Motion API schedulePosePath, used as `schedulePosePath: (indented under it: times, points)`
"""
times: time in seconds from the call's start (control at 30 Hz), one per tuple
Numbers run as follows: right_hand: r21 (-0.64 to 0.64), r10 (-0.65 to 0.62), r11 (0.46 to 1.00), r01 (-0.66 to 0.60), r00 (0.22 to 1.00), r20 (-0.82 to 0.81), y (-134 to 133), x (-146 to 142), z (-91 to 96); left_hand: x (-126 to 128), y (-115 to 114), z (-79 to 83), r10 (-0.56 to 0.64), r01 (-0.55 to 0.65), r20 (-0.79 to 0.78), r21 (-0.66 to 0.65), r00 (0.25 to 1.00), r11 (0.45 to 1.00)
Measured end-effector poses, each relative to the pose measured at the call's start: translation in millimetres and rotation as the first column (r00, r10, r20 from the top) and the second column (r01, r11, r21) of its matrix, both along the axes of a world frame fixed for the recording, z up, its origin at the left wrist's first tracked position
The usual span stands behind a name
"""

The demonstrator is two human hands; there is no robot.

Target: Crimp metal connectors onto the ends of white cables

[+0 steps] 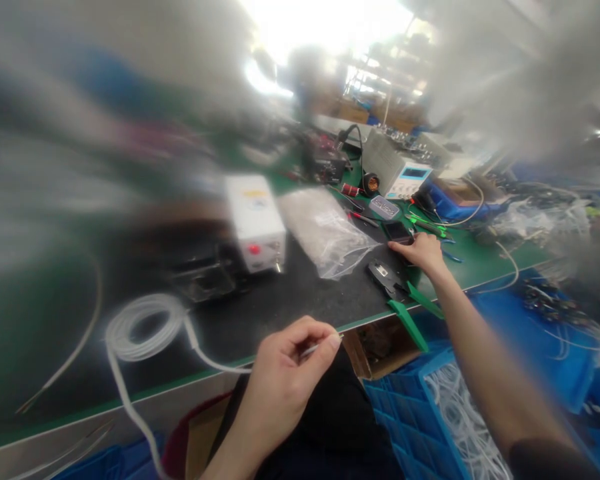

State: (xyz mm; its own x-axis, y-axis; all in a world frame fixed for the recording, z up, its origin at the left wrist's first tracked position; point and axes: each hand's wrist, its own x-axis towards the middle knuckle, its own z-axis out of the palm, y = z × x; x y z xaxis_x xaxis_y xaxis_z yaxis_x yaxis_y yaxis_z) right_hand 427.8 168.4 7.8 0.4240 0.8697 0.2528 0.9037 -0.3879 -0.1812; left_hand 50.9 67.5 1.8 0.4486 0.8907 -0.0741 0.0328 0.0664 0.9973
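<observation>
My left hand (285, 377) hangs in front of the bench edge, its thumb and fingers pinched on the end of a white tube (145, 327) that coils on the dark mat. My right hand (420, 252) reaches far across the bench, with its fingers resting on a small dark phone-like device (397, 231). Just below that hand lies a crimping tool with green handles (397, 290). A clear plastic bag (325, 230) sits between the two hands.
A white box with a red button (255, 220) stands left of the bag. Behind are a bench power supply (397, 170) and tangled cables. Blue crates (430, 413) with white tubing and a cardboard box (375, 347) sit below the bench edge. The left side is blurred.
</observation>
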Motion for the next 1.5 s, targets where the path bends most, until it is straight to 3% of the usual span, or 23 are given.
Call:
schedulePosePath:
  times: [0.1, 0.17, 0.27, 0.37, 0.43, 0.53, 0.8, 1.03, 1.17, 1.3, 1.33, 1.37, 1.43, 1.47, 1.5]
  points:
    - [0.026, 0.075, 0.997, -0.076, 0.996, 0.048, -14.1, -28.6, 5.8, -0.6, 1.1, 1.5, 0.003, -0.003, 0.008, -0.002, 1.0, 1.0]
    - [-0.005, 0.226, 0.974, -0.226, 0.973, 0.051, -23.8, -56.1, 8.9, -1.0, 2.0, 0.3, -0.004, 0.004, 0.006, 0.002, 1.0, 1.0]
    - [-0.094, 0.499, 0.864, -0.495, 0.866, 0.03, -29.8, -99.0, 10.3, -1.3, 3.0, -3.4, -0.004, 0.004, 0.003, 0.009, 1.0, 1.0]
    - [-0.174, 0.626, 0.772, -0.611, 0.779, 0.044, -22.3, -127.3, 7.4, -1.8, 2.6, -5.0, -0.001, 0.0, 0.016, 0.01, 1.0, 1.0]
    - [-0.207, 0.635, 0.764, -0.61, 0.769, 0.074, -14.6, -134.6, 4.8, -2.4, 1.4, -4.0, 0.001, -0.001, 0.024, 0.004, 1.0, 1.0]
    - [-0.234, 0.587, 0.801, -0.551, 0.799, 0.131, -8.0, -134.6, 1.9, -2.8, 0.0, -0.9, 0.009, -0.009, 0.038, -0.007, 0.999, 1.0]
    - [-0.238, 0.518, 0.843, -0.483, 0.848, 0.112, -17.8, -134.2, 0.9, -3.6, 2.0, -3.3, 0.011, -0.011, -0.004, 0.016, 1.0, 1.0]
    - [-0.091, 0.484, 0.864, -0.495, 0.867, -0.118, -16.6, -134.8, 1.6, -5.3, 2.4, -6.7, 0.002, -0.002, 0.001, 0.018, 1.0, 1.0]
    - [0.108, 0.464, 0.883, -0.457, 0.814, -0.349, -43.7, -136.0, 13.3, -5.2, 1.1, 0.0, 0.015, -0.016, 0.019, 0.014, 1.0, 1.0]
    - [0.232, 0.465, 0.874, -0.428, 0.596, -0.654, -98.5, -149.5, 18.1, -4.7, -1.8, 6.3, 0.031, -0.031, 0.048, -0.008, 0.998, 0.999]
    - [0.262, 0.443, 0.882, -0.393, 0.495, -0.748, -112.3, -154.9, 16.8, -4.7, -2.8, 7.5, 0.034, -0.034, 0.056, -0.015, 0.998, 0.999]
    - [0.288, 0.374, 0.91, -0.299, 0.29, -0.881, -124.8, -160.7, 14.9, -4.6, -3.7, 8.6, 0.035, -0.034, 0.065, -0.02, 0.997, 0.999]
    - [0.268, 0.264, 0.949, -0.168, -0.044, -0.964, -144.2, -172.6, 10.0, -4.5, -5.6, 10.7, 0.036, -0.034, 0.072, -0.027, 0.997, 0.999]
    - [0.25, 0.228, 0.96, -0.123, -0.173, -0.958, -150.7, -178.1, 7.7, -4.5, -6.4, 11.7, 0.04, -0.038, 0.07, -0.026, 0.997, 0.999]
    - [0.243, 0.212, 0.965, -0.099, -0.251, -0.945, -155.2, -182.9, 5.8, -4.5, -7.1, 12.6, 0.044, -0.042, 0.065, -0.022, 0.997, 0.999]
